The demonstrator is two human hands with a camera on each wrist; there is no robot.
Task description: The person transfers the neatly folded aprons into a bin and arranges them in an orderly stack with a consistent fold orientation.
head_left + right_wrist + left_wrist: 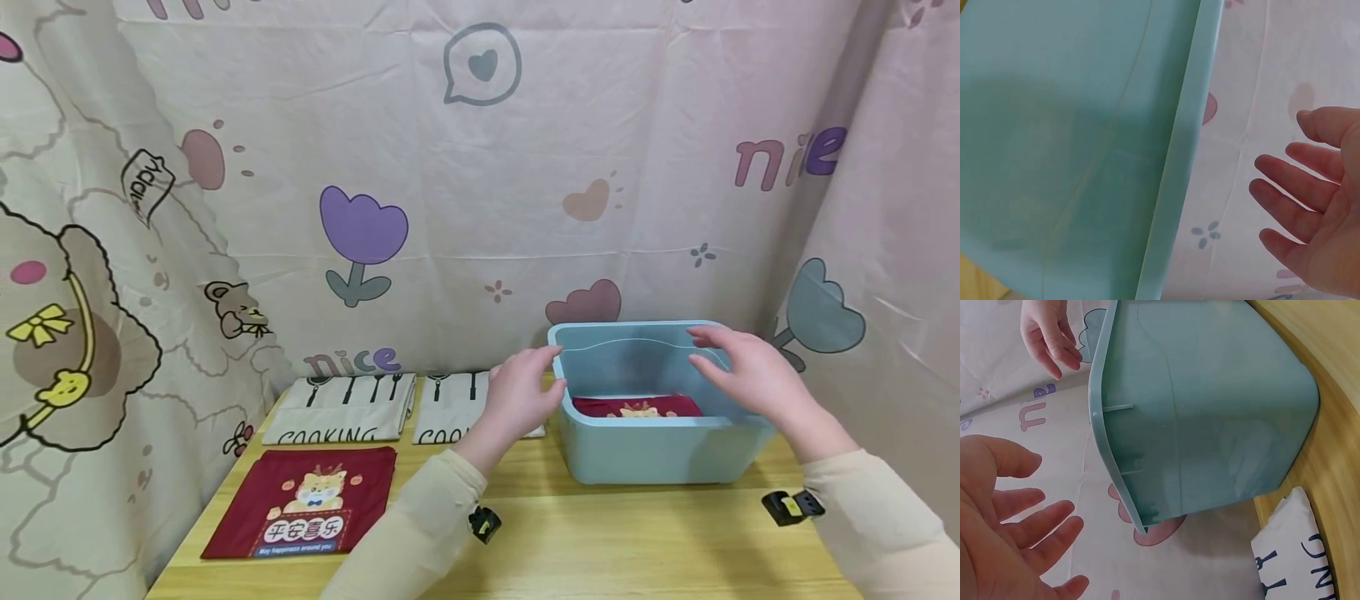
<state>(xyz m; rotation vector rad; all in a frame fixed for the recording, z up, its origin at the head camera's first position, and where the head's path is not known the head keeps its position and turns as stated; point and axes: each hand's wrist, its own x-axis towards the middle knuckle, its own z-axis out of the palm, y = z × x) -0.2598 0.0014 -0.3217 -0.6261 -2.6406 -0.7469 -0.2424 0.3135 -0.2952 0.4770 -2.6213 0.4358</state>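
A light blue plastic bin [652, 454] stands on the wooden table at the right, with a folded dark red cloth [678, 406] carrying a cartoon print inside it. My left hand [522, 398] hovers by the bin's left rim, fingers spread and holding nothing. In the left wrist view the same hand [1013, 519] is apart from the bin's wall [1222, 406]. Over the right side of the bin is my right hand [753, 375], also relaxed. The right wrist view shows that hand [1316, 200] away from the bin's rim [1179, 150], nothing between its fingers.
To the left lies a flat dark red bag [243, 508] with a cartoon animal and printed characters. Behind it are two white cloths [330, 417] printed with utensils and "COOKING", the second white cloth [453, 408] next to the bin. A patterned curtain [465, 167] hangs behind the table [600, 542].
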